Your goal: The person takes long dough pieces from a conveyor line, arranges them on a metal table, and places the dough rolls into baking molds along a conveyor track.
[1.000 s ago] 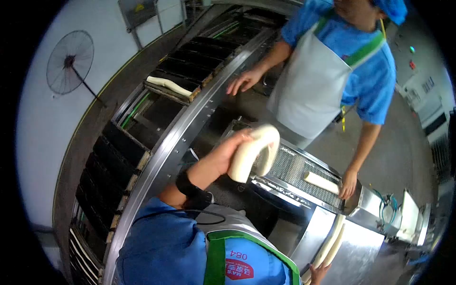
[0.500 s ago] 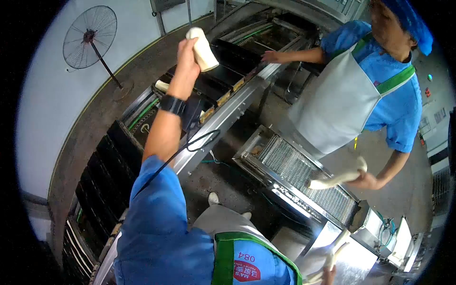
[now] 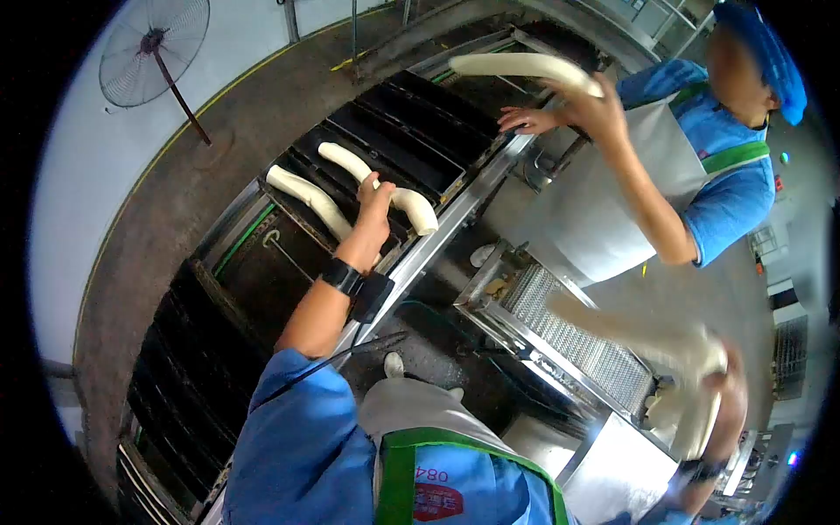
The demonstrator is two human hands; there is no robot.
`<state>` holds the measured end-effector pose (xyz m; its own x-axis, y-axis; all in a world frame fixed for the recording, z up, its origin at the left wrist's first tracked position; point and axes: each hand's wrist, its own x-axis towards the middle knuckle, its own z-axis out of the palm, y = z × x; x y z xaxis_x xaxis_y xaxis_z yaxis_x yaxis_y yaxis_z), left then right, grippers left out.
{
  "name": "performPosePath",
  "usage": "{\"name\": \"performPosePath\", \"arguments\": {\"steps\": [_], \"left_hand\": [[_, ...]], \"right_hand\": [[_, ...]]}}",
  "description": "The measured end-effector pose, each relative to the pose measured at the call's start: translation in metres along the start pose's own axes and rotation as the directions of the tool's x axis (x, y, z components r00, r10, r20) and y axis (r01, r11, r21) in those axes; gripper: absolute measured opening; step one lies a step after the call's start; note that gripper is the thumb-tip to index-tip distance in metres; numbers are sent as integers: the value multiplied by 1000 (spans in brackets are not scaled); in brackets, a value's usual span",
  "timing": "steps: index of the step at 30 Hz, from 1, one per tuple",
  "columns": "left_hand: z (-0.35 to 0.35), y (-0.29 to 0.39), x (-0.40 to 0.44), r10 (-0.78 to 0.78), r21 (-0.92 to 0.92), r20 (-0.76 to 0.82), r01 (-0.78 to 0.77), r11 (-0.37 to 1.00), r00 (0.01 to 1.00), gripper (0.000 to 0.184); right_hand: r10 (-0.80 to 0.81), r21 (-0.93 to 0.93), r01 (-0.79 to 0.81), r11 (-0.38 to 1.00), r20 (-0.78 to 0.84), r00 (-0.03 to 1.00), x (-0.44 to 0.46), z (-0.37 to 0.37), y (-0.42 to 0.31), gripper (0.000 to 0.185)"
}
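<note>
My left hand [image 3: 374, 210], with a black band at the wrist, grips the middle of a long pale dough strip [image 3: 344, 160] over a black tray. The strip's near end bends down toward the metal rail. Just left of it, a second dough strip [image 3: 297, 187] lies along the neighbouring tray, partly hidden by my hand. At the lower right, my right hand [image 3: 728, 381] is closed around long dough strips [image 3: 696, 411], blurred by motion, which hang and stretch beside the mesh conveyor.
Across from me a co-worker holds another dough strip [image 3: 525, 66] over the trays, their other hand [image 3: 529, 120] at the rail [image 3: 459, 206]. A mesh conveyor [image 3: 573, 324] stands between us. Black trays [image 3: 188, 350] line the left; a fan [image 3: 154, 39] stands by the wall.
My left hand has lowered its dough strip from the air onto the tray area. My right hand has risen with its strips. The co-worker's strip has moved from the conveyor to above the trays.
</note>
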<state>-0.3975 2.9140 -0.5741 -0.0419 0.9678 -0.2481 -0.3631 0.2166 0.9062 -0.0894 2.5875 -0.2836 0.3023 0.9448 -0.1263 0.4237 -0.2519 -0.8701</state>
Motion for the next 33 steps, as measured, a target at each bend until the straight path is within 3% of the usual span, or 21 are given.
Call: {"name": "performPosePath", "arguments": {"steps": [1, 3, 4, 5, 7, 8, 9, 10, 12, 13, 14, 16, 17, 18, 19, 20, 21, 24, 26, 29, 33], "left_hand": [[-7, 8, -4, -4, -4, 2, 4, 1000, 1000, 52], [-24, 17, -7, -47, 409, 148, -18, 912, 988, 47], [-38, 10, 2, 38, 490, 266, -169, 855, 963, 41], [-48, 14, -1, 46, 484, 258, -170, 859, 965, 41], [-63, 29, -11, 81, 881, 201, -217, 420, 976, 35], [-72, 32, -12, 107, 937, 202, -224, 270, 974, 31], [-82, 37, -11, 112, 938, 183, -208, 278, 977, 31], [-93, 41, -12, 78, 956, 217, -228, 185, 973, 31], [-97, 66, -27, -15, 975, 221, -221, 0, 975, 31], [-98, 73, -28, -19, 980, 201, -201, 5, 979, 31], [-100, 77, -27, -69, 975, 210, -214, -61, 975, 33], [-100, 81, -25, -135, 953, 204, -228, -201, 970, 38], [-102, 80, -21, -138, 955, 191, -217, -204, 972, 38], [-104, 74, -15, -183, 948, 187, -226, -226, 965, 40], [-107, 69, -7, -230, 942, 187, -241, -235, 955, 43], [-106, 62, -4, -282, 927, 130, -218, -307, 951, 46], [-111, 51, 2, -319, 927, 94, -200, -317, 943, 43], [-134, 45, 4, -282, 941, 95, -178, -287, 955, 46], [-150, 42, 10, -268, 937, 110, -190, -293, 957, 51], [-170, 52, -9, -184, 935, 109, -164, -315, 977, 54], [-199, 64, -15, 35, 901, -30, 42, -432, 999, 46]], "right_hand": [[-89, 30, 87, 996, 69, 994, 26, 19, -23, 43], [-258, 131, 235, 963, 203, 944, 83, 56, -66, 39], [-332, 198, 286, 938, 262, 906, 112, 76, -84, 37], [-388, 277, 307, 910, 313, 867, 144, 95, -100, 35], [-444, 424, 278, 862, 366, 818, 201, 131, -125, 32], [-439, 381, 312, 870, 313, 842, 236, 144, -125, 30], [-516, 409, 386, 827, 278, 810, 238, 164, -134, 31], [-794, 221, 772, 596, 308, 524, 255, 173, -130, 36], [-772, 85, 819, 568, 401, 494, 272, 201, -119, 45], [-512, 108, 518, 849, 416, 752, 271, 222, -115, 48], [-470, -21, 540, 842, 465, 750, 285, 243, -98, 47], [-507, -217, 711, 669, 567, 649, 335, 289, -38, 45], [-230, -334, 573, 749, 680, 697, 347, 306, -21, 44], [-410, -93, 646, 757, 703, 581, 381, 333, 39, 45], [-357, -85, 605, 792, 739, 571, 386, 346, 60, 45], [-325, -266, 566, 780, 601, 730, 384, 356, 80, 42], [-332, -309, 551, 775, 542, 772, 381, 362, 96, 44], [-269, -415, 573, 706, 592, 760, 377, 377, 124, 51], [-71, -458, 437, 774, 623, 779, 373, 384, 141, 60], [-112, -487, 517, 704, 643, 758, 345, 391, 132, 65], [-102, -558, 600, 573, 678, 728, 320, 386, 97, 58]]}}
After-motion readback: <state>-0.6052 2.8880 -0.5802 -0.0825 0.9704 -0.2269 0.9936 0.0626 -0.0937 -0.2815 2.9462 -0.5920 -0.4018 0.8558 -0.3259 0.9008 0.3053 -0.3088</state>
